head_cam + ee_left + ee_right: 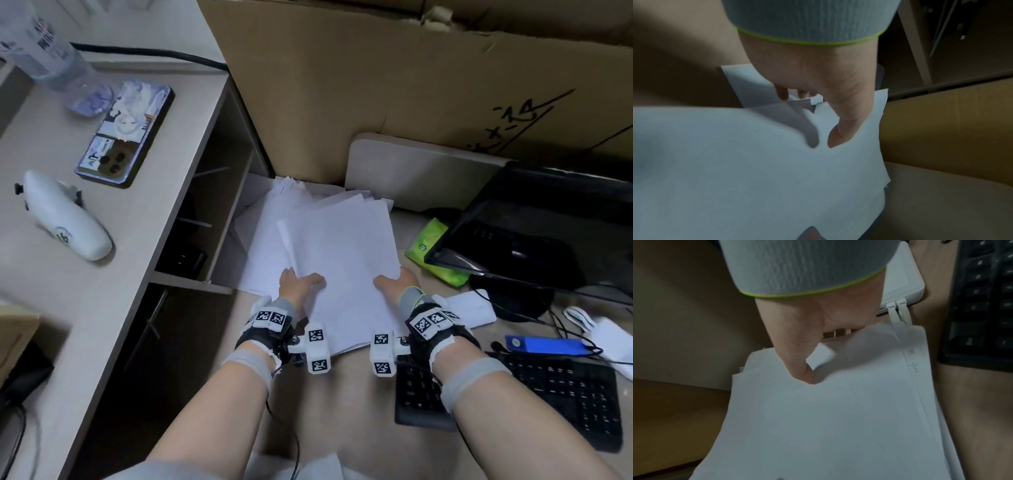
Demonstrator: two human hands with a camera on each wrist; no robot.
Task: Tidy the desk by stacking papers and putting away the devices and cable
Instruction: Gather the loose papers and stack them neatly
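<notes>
Both hands, left hand and right hand, pinch the papers between them; square edges together evenly.

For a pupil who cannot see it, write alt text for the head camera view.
Two hands, the left hand and right hand, grip the near edges of a loose stack of white papers on a desk. A black keyboard lies to the right; a phone rests on the raised shelf at left.
</notes>
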